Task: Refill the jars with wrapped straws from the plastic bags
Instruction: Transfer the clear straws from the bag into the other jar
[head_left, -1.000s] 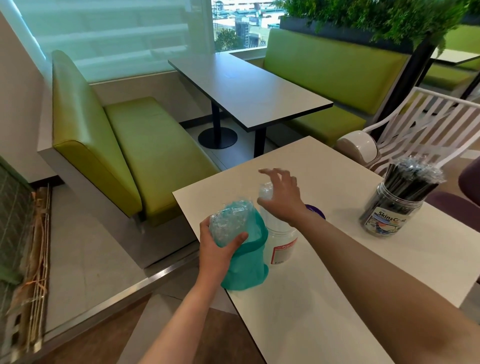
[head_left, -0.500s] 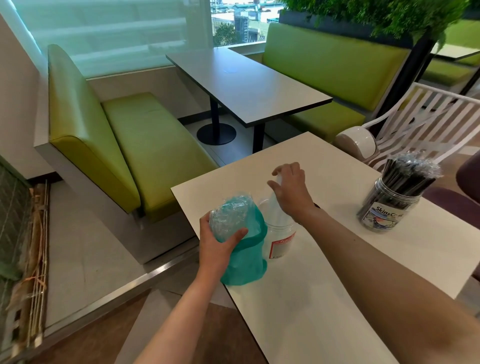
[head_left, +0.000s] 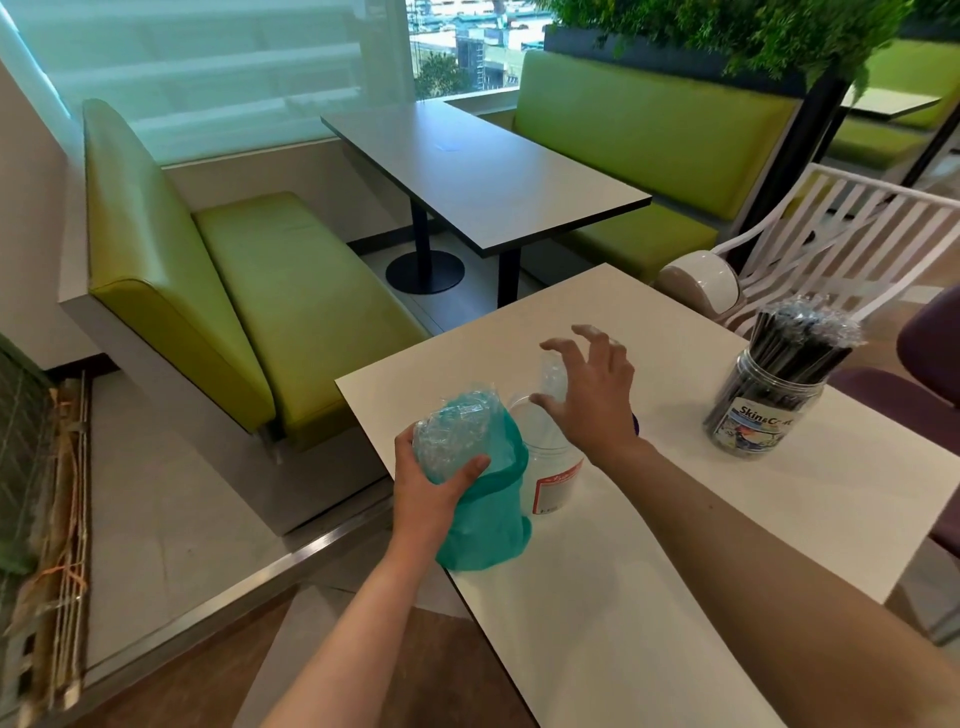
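A teal plastic bag (head_left: 485, 525) stands at the near-left edge of the white table (head_left: 675, 571), with clear wrapped straws (head_left: 452, 431) bunched at its mouth. My left hand (head_left: 423, 491) grips that top bunch. Beside the bag stands a clear jar (head_left: 553, 478) with a red-and-white label, and clear wrapped straws (head_left: 551, 371) poke out of it. My right hand (head_left: 592, 387) hovers over the jar's mouth with fingers spread, holding nothing. At the right stands a second jar (head_left: 763, 415) packed full of black wrapped straws.
A purple lid (head_left: 635, 423) peeks out behind my right wrist. A white slatted chair (head_left: 857, 228) and a white domed bin (head_left: 701, 283) stand past the table's far edge. A purple seat (head_left: 935, 338) is at the right, a green bench (head_left: 291, 291) at the left.
My right hand pressed down on the clear straws in the jar, then lifted and spread its fingers. My left hand has kept its grip on the bag's top.
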